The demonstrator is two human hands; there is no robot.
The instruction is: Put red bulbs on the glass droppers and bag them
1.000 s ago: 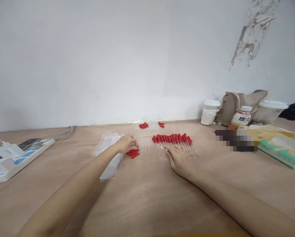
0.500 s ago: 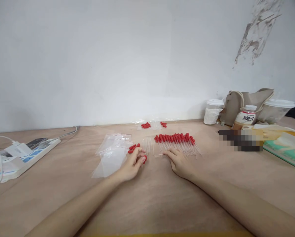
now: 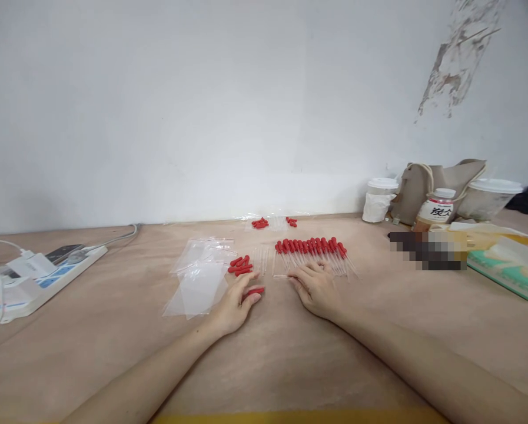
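Observation:
My left hand [image 3: 235, 305] curls its fingers and thumb around a red rubber dropper bulb [image 3: 255, 291], lying lengthwise and pointing right. Across from it, my right hand [image 3: 319, 290] pinches a thin clear glass tube [image 3: 282, 276] whose free end points left, toward the bulb but apart from it. Just beyond my left fingers lies a small pile of loose red bulbs [image 3: 241, 268]. Bare glass tubes [image 3: 260, 258] rest side by side between the hands, farther back. Behind my right hand, a row of droppers with red bulbs [image 3: 310, 246] is laid out.
Clear zip bags [image 3: 199, 282] lie left of the loose bulbs. More bagged bulbs [image 3: 260, 223] sit by the wall. A power strip [image 3: 52, 285] with plugs is at left. A lidded cup [image 3: 379, 200], a bottle [image 3: 437, 209], a bag [image 3: 416, 188] and a tissue pack [image 3: 506, 268] stand right.
My left hand has drawn slightly nearer to me, and the bulb in it has turned to lie sideways. My right hand stays nearly in place with the glass tube.

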